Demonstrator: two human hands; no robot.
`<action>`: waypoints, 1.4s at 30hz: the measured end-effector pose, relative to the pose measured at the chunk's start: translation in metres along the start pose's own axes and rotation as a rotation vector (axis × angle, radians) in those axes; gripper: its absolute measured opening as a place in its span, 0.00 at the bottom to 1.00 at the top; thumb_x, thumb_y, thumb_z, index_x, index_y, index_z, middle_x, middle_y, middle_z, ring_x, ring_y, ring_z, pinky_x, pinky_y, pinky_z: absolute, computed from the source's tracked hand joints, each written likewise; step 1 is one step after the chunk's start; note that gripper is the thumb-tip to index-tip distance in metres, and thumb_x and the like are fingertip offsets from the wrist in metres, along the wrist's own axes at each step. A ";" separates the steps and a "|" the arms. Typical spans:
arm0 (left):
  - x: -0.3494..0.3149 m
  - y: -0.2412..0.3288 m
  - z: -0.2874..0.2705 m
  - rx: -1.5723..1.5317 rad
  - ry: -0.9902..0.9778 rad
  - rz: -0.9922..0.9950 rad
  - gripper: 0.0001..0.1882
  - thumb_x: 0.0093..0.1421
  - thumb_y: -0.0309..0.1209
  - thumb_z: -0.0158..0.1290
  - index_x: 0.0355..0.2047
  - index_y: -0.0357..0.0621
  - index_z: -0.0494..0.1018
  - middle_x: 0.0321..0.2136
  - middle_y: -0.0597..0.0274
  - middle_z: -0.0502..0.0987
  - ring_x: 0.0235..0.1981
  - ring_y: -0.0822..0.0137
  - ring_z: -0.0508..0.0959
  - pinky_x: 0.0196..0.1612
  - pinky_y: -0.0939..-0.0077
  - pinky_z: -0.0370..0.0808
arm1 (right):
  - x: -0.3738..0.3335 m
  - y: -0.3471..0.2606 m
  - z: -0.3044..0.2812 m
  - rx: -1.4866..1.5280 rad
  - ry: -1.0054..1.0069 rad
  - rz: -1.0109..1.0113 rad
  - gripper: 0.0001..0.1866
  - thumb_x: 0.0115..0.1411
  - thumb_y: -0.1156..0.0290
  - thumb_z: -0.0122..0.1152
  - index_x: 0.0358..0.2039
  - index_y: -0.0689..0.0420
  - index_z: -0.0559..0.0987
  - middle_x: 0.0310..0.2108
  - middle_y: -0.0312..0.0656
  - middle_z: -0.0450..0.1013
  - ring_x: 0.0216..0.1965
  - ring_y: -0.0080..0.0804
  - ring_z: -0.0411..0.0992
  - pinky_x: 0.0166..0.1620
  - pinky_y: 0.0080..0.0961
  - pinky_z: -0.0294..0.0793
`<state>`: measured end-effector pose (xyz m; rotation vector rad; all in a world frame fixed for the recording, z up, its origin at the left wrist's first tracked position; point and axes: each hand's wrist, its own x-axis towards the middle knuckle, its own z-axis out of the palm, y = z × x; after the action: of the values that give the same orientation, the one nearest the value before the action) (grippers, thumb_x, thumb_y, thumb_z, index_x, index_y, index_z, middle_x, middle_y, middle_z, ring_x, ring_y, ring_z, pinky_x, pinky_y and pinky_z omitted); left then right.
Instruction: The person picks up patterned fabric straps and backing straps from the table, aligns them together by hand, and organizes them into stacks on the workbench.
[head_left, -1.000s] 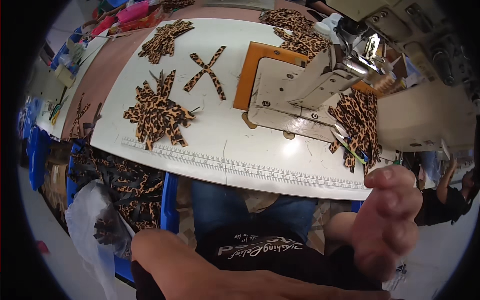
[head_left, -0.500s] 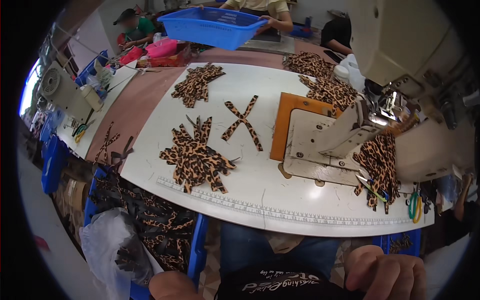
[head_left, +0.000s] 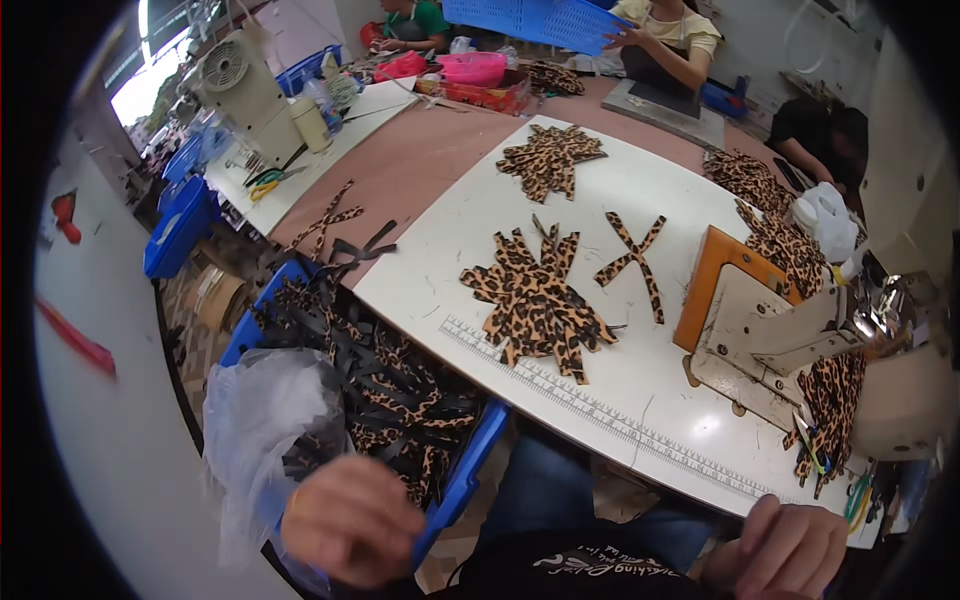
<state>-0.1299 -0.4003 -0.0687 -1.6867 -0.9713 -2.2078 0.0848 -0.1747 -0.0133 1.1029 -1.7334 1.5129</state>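
Note:
My left hand (head_left: 352,520) is over the near side of a blue bin (head_left: 468,490) full of leopard-print and black strips (head_left: 385,400). Motion blurs its fingers, so what they hold cannot be made out. Low at the right, by the table's front edge, my right hand (head_left: 790,548) has its fingers curled in, and nothing shows in them. On the white table (head_left: 620,390) lie a large heap of leopard-print strips (head_left: 540,300), a smaller heap (head_left: 552,160) behind it and one crossed X-shaped piece (head_left: 634,262) to the right.
A sewing machine (head_left: 790,340) fills the table's right side, with more leopard-print pieces (head_left: 835,400) and snips (head_left: 808,440) beside it. A clear plastic bag (head_left: 270,410) hangs over the bin. Across the table a person (head_left: 675,45) holds a blue basket (head_left: 535,22).
The view has swung left, so the table sits further right in it. My left hand has come up over the bin. The person opposite has shifted the blue basket.

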 end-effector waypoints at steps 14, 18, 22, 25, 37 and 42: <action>-0.214 -0.098 -0.095 1.667 -0.586 -1.008 0.28 0.45 0.40 0.61 0.48 0.50 0.69 0.55 0.46 0.59 0.55 0.50 0.59 0.51 0.51 0.60 | 0.007 -0.011 0.046 -0.730 -0.797 0.610 0.07 0.54 0.77 0.53 0.32 0.68 0.75 0.28 0.48 0.72 0.28 0.40 0.70 0.33 0.30 0.68; -0.200 -0.091 -0.099 1.602 -0.677 -1.125 0.20 0.44 0.38 0.60 0.38 0.50 0.73 0.45 0.54 0.67 0.48 0.53 0.65 0.43 0.53 0.66 | -0.019 -0.003 0.095 -0.116 0.352 0.879 0.08 0.55 0.77 0.53 0.34 0.67 0.75 0.28 0.49 0.72 0.28 0.39 0.70 0.33 0.29 0.68; -0.215 -0.081 -0.114 1.258 -0.478 -1.115 0.14 0.40 0.29 0.61 0.30 0.43 0.75 0.34 0.49 0.70 0.36 0.50 0.73 0.37 0.59 0.71 | -0.053 0.013 0.102 -0.189 0.329 0.919 0.09 0.49 0.72 0.56 0.29 0.65 0.76 0.21 0.49 0.73 0.23 0.32 0.70 0.27 0.21 0.67; -0.176 -0.065 -0.117 0.861 -0.097 -1.168 0.11 0.41 0.27 0.62 0.25 0.38 0.73 0.29 0.52 0.74 0.34 0.54 0.75 0.39 0.68 0.71 | -0.061 0.012 0.101 -0.203 0.404 0.911 0.11 0.51 0.70 0.57 0.30 0.65 0.75 0.20 0.48 0.71 0.23 0.31 0.69 0.28 0.21 0.66; -0.065 -0.024 -0.095 0.378 0.592 -0.931 0.07 0.57 0.27 0.54 0.35 0.37 0.74 0.30 0.67 0.75 0.31 0.79 0.72 0.36 0.86 0.68 | -0.084 0.001 0.090 -0.107 0.563 0.935 0.09 0.55 0.72 0.55 0.33 0.65 0.74 0.23 0.46 0.70 0.25 0.29 0.69 0.31 0.19 0.67; -0.049 -0.024 -0.096 0.566 0.597 -0.686 0.09 0.59 0.27 0.51 0.38 0.36 0.73 0.38 0.65 0.74 0.34 0.78 0.71 0.38 0.85 0.68 | -0.093 0.005 0.089 -0.038 0.561 0.963 0.07 0.55 0.77 0.54 0.33 0.66 0.75 0.24 0.45 0.71 0.27 0.28 0.71 0.31 0.19 0.69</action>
<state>-0.2014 -0.4510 -0.1351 -0.4291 -1.9104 -2.2258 0.1338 -0.2427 -0.1109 -0.2915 -1.9158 2.0268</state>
